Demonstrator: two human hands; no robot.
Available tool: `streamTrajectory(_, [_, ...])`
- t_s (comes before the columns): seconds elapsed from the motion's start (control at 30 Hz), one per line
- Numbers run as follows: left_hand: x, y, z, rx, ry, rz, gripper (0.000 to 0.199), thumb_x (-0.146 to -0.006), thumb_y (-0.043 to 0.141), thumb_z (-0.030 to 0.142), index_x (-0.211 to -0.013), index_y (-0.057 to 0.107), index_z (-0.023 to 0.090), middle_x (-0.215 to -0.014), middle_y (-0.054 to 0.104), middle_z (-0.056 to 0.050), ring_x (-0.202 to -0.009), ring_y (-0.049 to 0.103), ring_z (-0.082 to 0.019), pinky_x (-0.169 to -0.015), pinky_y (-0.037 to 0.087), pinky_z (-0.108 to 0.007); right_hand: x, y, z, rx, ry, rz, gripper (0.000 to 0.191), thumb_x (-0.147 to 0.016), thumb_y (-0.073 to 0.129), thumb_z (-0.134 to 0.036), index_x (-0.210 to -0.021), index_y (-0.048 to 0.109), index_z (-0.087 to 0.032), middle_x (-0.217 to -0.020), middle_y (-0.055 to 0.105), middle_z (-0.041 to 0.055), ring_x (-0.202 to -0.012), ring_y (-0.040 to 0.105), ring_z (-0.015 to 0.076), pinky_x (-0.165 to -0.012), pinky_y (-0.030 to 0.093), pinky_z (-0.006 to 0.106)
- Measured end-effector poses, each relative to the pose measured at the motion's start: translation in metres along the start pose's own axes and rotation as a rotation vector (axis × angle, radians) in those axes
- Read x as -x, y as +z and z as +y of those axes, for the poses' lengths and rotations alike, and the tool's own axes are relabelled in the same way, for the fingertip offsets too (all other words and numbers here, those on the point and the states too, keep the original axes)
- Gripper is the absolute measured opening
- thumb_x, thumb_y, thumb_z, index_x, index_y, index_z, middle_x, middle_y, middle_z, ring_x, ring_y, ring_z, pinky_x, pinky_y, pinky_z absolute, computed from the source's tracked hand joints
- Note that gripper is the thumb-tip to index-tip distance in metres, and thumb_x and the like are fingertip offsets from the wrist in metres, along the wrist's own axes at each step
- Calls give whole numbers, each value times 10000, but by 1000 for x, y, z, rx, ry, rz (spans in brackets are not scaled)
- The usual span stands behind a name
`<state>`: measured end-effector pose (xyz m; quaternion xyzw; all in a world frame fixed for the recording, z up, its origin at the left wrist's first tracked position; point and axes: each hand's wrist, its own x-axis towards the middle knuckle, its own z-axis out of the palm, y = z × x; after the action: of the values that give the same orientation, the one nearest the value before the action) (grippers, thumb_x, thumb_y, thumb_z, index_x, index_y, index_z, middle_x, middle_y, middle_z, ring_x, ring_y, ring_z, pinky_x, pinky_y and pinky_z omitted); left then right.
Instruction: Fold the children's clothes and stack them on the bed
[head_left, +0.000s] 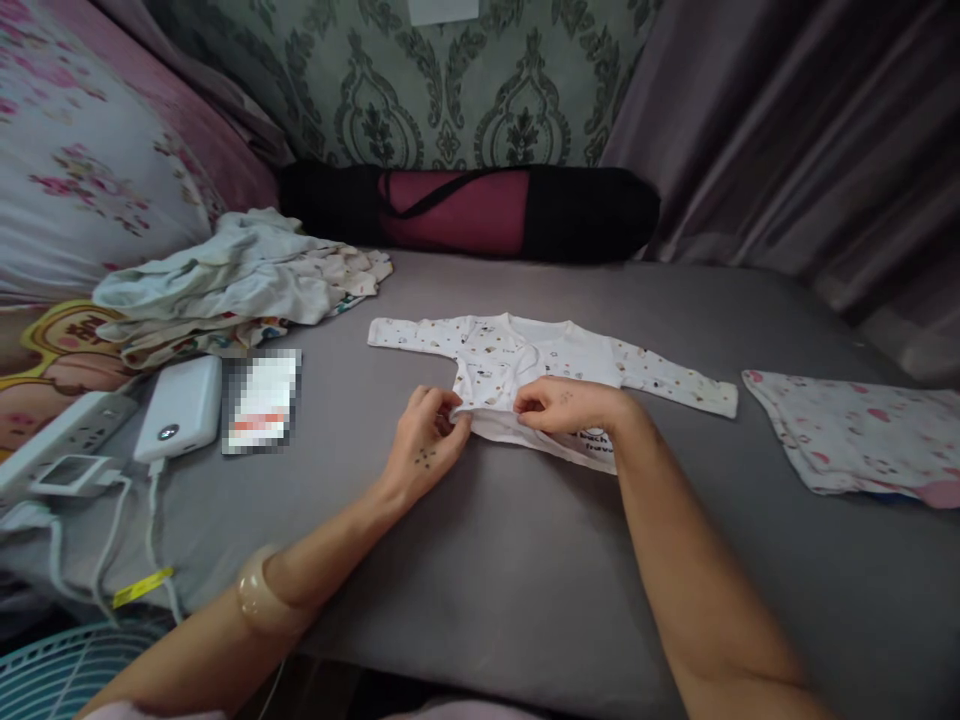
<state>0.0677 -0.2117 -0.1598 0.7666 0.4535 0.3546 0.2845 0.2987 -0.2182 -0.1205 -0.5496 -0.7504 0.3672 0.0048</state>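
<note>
A small white baby shirt (577, 362) with a tiny print lies on the grey sheet, its sleeves spread to both sides and its neckline away from me. My left hand (431, 440) pinches the shirt's lower left edge between thumb and fingers. Closed on the cloth near the middle of the lower edge is my right hand (566, 405). Between the hands the hem is slightly lifted, and dark lettering shows beneath my right wrist. A bangle sits on my left forearm.
Crumpled clothes (255, 265) lie at the left, near a white power bank (180, 408), a blurred packet (262, 402) and a power strip (71, 435) with cables. Folded printed cloth (862, 430) rests at the right. A black and maroon bag (465, 210) lies along the wall.
</note>
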Motion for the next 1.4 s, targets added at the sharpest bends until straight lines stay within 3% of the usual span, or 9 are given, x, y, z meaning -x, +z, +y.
streamTrajectory(0.27, [3, -5, -13, -115, 22, -61, 243, -706, 502, 72, -916, 506, 194, -867, 476, 0, -694, 482, -123, -655, 424, -256, 3, -3, -7, 26, -18, -23, 147, -751, 492, -216, -806, 622, -179, -744, 619, -2, -648, 507, 119, -568, 342, 214])
streamTrajectory(0.47, [2, -22, -17, -249, 110, -345, 135, -842, 460, 164, -935, 548, 209, -917, 509, -22, -708, 509, -141, -673, 411, -276, 2, 0, -2, -27, -19, -30, 175, -744, 522, -231, -847, 656, -185, -775, 651, 1, -670, 535, 121, -579, 361, 203])
streamTrajectory(0.63, [1, -31, -18, -319, 159, -458, 200, -931, 396, 244, -1033, 566, 223, -1013, 554, -45, -814, 567, -169, -705, 419, -286, -1, 4, 0, -53, -10, -56, 179, -730, 556, -270, -828, 683, -191, -757, 666, -9, -658, 547, 119, -555, 360, 201])
streamTrajectory(0.97, [3, -38, -10, -464, 243, -474, 274, -956, 339, 271, -1022, 595, 199, -1002, 556, -72, -806, 584, -164, -699, 456, -276, -2, 5, 3, -53, -31, -62, 214, -750, 551, -324, -811, 707, -190, -714, 654, -19, -629, 535, 109, -543, 349, 201])
streamTrajectory(1.23, [3, -41, 4, -493, 214, -521, 233, -939, 349, 223, -978, 577, 201, -944, 564, -64, -767, 575, -164, -691, 461, -271, -3, 6, 0, -39, -7, -53, 208, -759, 559, -311, -800, 712, -177, -669, 622, -22, -598, 506, 103, -534, 341, 203])
streamTrajectory(1.4, [2, -39, 6, -641, 200, -577, 246, -937, 334, 175, -978, 576, 181, -984, 571, -92, -773, 590, -191, -651, 452, -290, 7, -11, -9, -185, 43, -23, 216, -787, 563, -318, -836, 696, -155, -696, 648, 8, -608, 544, 111, -548, 388, 202])
